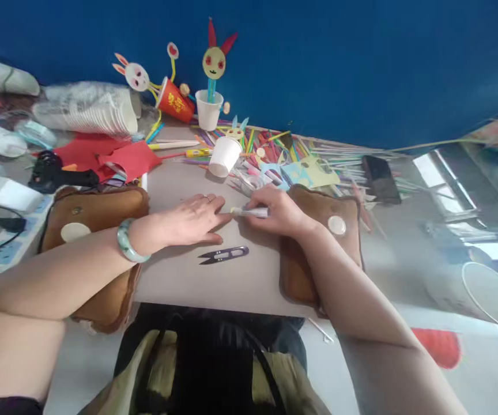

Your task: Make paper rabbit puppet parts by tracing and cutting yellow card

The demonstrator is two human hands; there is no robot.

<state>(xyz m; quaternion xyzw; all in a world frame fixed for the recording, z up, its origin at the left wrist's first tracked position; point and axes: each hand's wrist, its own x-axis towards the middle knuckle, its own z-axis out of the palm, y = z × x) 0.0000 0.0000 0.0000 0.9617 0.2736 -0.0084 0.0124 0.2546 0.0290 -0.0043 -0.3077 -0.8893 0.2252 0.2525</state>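
My left hand (195, 220) lies palm down on the table, fingers stretched out and thumb apart, with a ring and a jade-coloured bangle. Anything beneath its fingers is hidden. A white pen-like tube (253, 212) with a pale yellowish tip is gripped in my right hand (277, 210). Its tip points left, close to my left fingertips. Below both hands, black thread snips (224, 255) rest on the table (206, 285), blades to the left. Just beyond the hands, a white paper cup (225, 156) with a small eared face leans over.
Brown cushions (320, 253) lie under each forearm. At the back stand a red paper cup (175, 101) and a white cup (208, 110) with rabbit figures. Coloured sticks and pens, red sheets (132, 160), stacked cups (89, 109) and a black phone (381, 178) crowd the far side.
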